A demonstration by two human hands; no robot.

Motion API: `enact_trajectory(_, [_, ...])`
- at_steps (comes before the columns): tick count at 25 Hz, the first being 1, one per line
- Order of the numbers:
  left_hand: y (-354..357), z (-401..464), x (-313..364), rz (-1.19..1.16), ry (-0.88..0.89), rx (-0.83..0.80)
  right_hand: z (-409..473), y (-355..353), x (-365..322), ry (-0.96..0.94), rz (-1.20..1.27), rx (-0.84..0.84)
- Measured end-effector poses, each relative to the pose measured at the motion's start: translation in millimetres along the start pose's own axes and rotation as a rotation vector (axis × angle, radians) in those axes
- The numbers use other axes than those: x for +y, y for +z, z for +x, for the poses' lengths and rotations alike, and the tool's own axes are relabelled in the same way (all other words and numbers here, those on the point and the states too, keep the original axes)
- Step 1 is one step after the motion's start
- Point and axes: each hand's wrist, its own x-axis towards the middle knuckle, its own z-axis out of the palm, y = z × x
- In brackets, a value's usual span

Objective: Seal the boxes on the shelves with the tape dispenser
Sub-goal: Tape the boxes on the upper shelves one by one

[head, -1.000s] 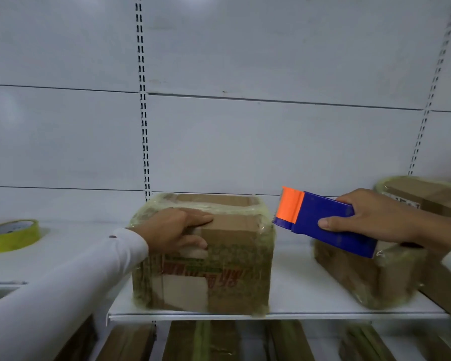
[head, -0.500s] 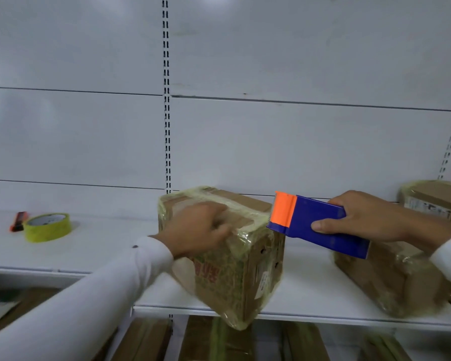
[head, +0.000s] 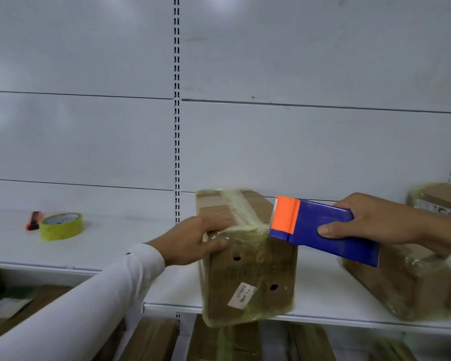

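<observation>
Brown tape-wrapped cardboard box (head: 248, 269) on white metal shelf (head: 167, 290) is gripped at top edge by left hand (head: 195, 241); blue-and-orange tape dispenser (head: 320, 230) is clasped in right hand (head: 370, 220), its toothed end touching box top.

I am seeing a yellow tape roll (head: 61, 226) lying flat on the white shelf (head: 110, 243) at far left, a small orange-and-black object (head: 33, 220) sitting just beside it, below a slotted upright (head: 176, 105).

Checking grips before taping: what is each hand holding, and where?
Right hand grips the tape dispenser by its blue body; left hand clasps the box at its top front-left corner.
</observation>
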Motion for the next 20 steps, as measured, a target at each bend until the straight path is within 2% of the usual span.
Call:
enact_trajectory(3, [-2, -4, -10, -0.032, -0.072, -0.003, 2, 10, -11, -0.002, 0.04, -0.021])
enact_trajectory(7, [-11, -8, -15, -0.039, -0.083, -0.037, 0, 25, -26, -0.006, 0.049, -0.067])
enact_trajectory(9, [-16, -10, -11, -0.052, -0.105, -0.002, 1, 30, -31, -0.014, 0.047, -0.075])
enact_trajectory(12, [-19, -6, 10, -0.224, -0.09, 0.11, 5, 34, -41, -0.049, 0.05, -0.07])
enact_trajectory(15, [-23, -2, 22, -0.434, -0.022, 0.074, 11, 35, -51, -0.093, 0.067, -0.083])
enact_trajectory(18, [-28, -5, 24, -0.497, 0.037, 0.055, 18, 37, -59, -0.13, 0.09, -0.095])
enact_trajectory(20, [-30, -7, 24, -0.548, 0.006, 0.1, 23, 38, -63, -0.149, 0.093, -0.098])
